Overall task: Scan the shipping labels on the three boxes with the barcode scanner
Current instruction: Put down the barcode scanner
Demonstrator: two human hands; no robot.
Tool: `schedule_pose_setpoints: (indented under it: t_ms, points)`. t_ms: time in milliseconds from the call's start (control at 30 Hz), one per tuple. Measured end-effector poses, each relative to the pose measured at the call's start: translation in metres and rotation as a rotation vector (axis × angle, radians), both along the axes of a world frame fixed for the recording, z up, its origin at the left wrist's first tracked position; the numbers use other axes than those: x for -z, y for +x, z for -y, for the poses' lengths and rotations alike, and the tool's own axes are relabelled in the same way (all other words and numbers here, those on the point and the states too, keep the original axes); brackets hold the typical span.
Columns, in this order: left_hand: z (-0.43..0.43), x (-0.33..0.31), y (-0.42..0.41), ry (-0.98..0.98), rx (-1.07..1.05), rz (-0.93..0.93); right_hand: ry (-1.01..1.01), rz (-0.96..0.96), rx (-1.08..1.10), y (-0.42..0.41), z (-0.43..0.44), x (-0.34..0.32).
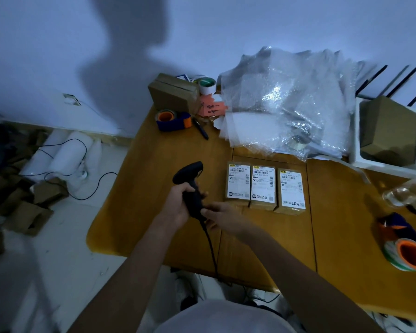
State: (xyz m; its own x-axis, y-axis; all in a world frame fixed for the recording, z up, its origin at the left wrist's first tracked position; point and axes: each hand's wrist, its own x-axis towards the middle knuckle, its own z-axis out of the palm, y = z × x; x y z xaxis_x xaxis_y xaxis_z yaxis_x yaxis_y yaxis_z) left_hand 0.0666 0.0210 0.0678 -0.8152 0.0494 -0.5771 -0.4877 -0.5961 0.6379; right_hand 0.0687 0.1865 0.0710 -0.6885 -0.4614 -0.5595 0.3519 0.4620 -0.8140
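Both hands [177,204] [222,216] around scanner [190,186] (left clenched, right looser)

"20元" on the right box's label [291,188]; other print seemingly too blurred.

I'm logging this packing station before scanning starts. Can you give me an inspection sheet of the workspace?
Surface: wooden table, bare in front of the boxes.
Job's things: three labelled boxes side by side, labels up; barcode scanner held left of them.
Clutter: bubble wrap, two tape dispensers, pen, stacked cartons, tape roll.
Hands: left hand grips the scanner handle; right hand touches its base.
Cables: scanner cord runs off the near edge.
Surroundings: floor wires and cardboard scraps at left.
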Motion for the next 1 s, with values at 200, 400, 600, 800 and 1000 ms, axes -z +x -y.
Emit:
schedule_pose_setpoints:
  t_ms: [200, 400, 600, 800, 1000]
  points:
    - [0.0, 0.024, -0.036, -0.564, 0.227, 0.177, 0.019, 0.032, 0.196, -0.027, 0.024, 0.017]
    - [0.008, 0.045, -0.056, -0.813, 0.475, 0.123, 0.084, 0.132, 0.362, -0.052, 0.042, 0.046]
    - [0.009, 0.063, -0.072, -0.799, 0.384, 0.255, 0.279, 0.026, 0.258, -0.068, 0.058, 0.069]
    - [0.014, 0.074, -0.083, -0.795, 0.357, 0.27, 0.4, -0.054, 0.167, -0.08, 0.069, 0.088]
    - [0.02, 0.086, -0.084, -0.977, 0.392, 0.239, 0.47, -0.143, 0.091, -0.079, 0.074, 0.094]
